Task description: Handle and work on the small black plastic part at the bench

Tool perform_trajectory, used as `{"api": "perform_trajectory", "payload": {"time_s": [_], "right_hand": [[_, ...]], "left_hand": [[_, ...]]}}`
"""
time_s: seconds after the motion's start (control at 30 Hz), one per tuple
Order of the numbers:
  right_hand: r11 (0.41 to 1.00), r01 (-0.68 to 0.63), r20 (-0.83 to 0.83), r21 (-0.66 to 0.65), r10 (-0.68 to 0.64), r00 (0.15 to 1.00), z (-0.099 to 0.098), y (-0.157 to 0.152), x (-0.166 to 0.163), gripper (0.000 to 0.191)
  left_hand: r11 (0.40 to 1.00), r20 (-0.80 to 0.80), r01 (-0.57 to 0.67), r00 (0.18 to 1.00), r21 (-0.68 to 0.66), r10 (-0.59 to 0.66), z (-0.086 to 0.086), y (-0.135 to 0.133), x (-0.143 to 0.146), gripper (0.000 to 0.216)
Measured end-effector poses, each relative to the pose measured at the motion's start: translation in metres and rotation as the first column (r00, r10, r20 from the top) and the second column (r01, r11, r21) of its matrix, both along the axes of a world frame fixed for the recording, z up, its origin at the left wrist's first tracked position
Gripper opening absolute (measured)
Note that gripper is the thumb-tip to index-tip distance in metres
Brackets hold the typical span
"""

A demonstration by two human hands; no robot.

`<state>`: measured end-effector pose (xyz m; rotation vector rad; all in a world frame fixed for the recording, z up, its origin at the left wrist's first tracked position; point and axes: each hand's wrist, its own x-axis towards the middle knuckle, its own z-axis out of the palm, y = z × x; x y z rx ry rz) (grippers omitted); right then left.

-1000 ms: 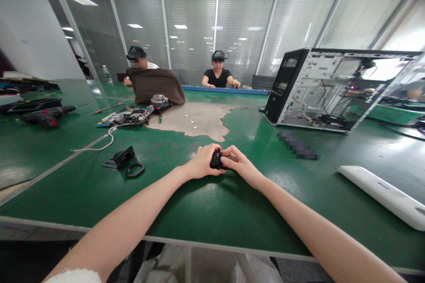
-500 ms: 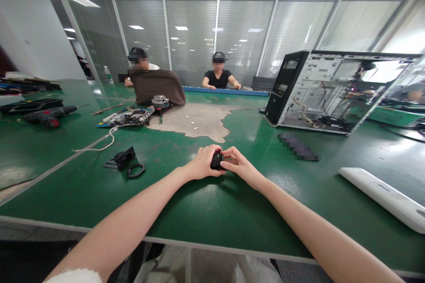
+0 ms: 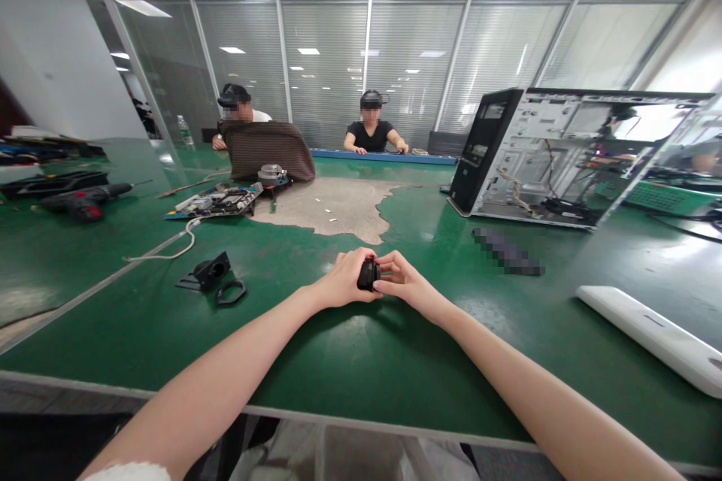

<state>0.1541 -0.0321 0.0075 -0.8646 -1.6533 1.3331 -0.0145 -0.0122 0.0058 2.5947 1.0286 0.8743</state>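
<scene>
Both of my hands meet over the middle of the green table (image 3: 361,368). My left hand (image 3: 344,279) wraps its fingers round a small black part (image 3: 368,274), which looks like a little camera or lens body. My right hand (image 3: 403,282) pinches the same part from the right with fingertips pressed against it. The part is held just above the table top, mostly hidden by my fingers.
A black bracket (image 3: 210,270) and a black ring (image 3: 231,291) lie at the left. An open computer case (image 3: 564,158) stands at the right, a white bar (image 3: 654,334) nearer me. A circuit board (image 3: 217,201), a drill (image 3: 84,201) and two seated people are farther off.
My hands have stayed together on the black part, with only slight shifts of my right fingers. The view has tilted a little.
</scene>
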Motion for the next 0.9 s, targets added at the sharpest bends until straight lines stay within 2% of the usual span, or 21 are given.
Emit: {"api": "perform_trajectory", "payload": {"time_s": [0.2, 0.4, 0.63, 0.77, 0.9], "right_hand": [[0.997, 0.073, -0.008, 0.019, -0.073, 0.997, 0.002, -0.002, -0.004, 0.023], [0.989, 0.147, 0.074, 0.035, -0.149, 0.986, -0.006, 0.005, -0.003, 0.028], [1.0, -0.017, -0.007, -0.012, 0.017, 1.0, 0.003, -0.003, 0.0, 0.034], [0.998, 0.065, 0.001, 0.018, -0.065, 0.998, 0.003, -0.003, -0.003, 0.025], [0.993, 0.114, 0.032, 0.017, -0.115, 0.993, -0.003, 0.002, -0.004, 0.028]], "left_hand": [[1.0, 0.007, 0.001, 1.0, -0.011, -0.001, 0.001, -0.001, 0.0, 0.058], [1.0, 0.012, -0.008, 1.0, -0.024, 0.009, 0.002, -0.001, 0.0, 0.057], [1.0, 0.007, -0.008, 1.0, -0.018, 0.008, 0.001, -0.001, 0.0, 0.056], [1.0, 0.02, -0.008, 1.0, -0.02, 0.009, 0.0, -0.001, 0.001, 0.057], [0.999, 0.025, -0.008, 1.0, -0.037, 0.009, 0.001, -0.001, 0.001, 0.057]]}}
